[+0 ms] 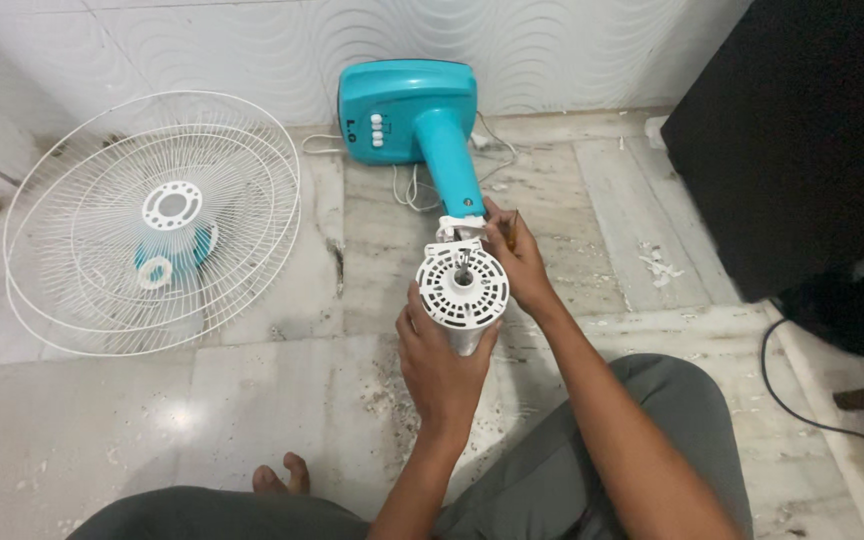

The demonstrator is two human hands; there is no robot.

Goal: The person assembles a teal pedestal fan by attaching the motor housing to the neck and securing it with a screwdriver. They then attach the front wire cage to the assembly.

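Fan motor [462, 290], a white round housing with a slotted face and a short shaft at its middle, sits at the top of a teal fan neck [450, 165] and faces up toward the camera, held above the floor [252, 400] between the person's knees. The left hand [439, 360] is wrapped around the motor's body from below, fingers closed on it. The right hand [520, 265] is closed around a thin tool [512, 232] with a dark tip, pressed against the white joint just behind the motor; what kind of tool it is cannot be told.

The neck runs up and away to the teal fan base [407, 105], which lies on the floor against the wall, with a row of white buttons [377, 131] on it. A white power cord [407, 185] is bunched beside the base.

Well to the left, two white wire fan guards [152, 225] lie stacked on the floor, a teal part showing through their middle. A black cabinet [802, 130] stands at the right, with a black cable [802, 400] trailing over the floor near it. Pale dust and crumbs are scattered over the marble tiles. A bare foot [282, 475] shows at the bottom, beside grey trouser legs.
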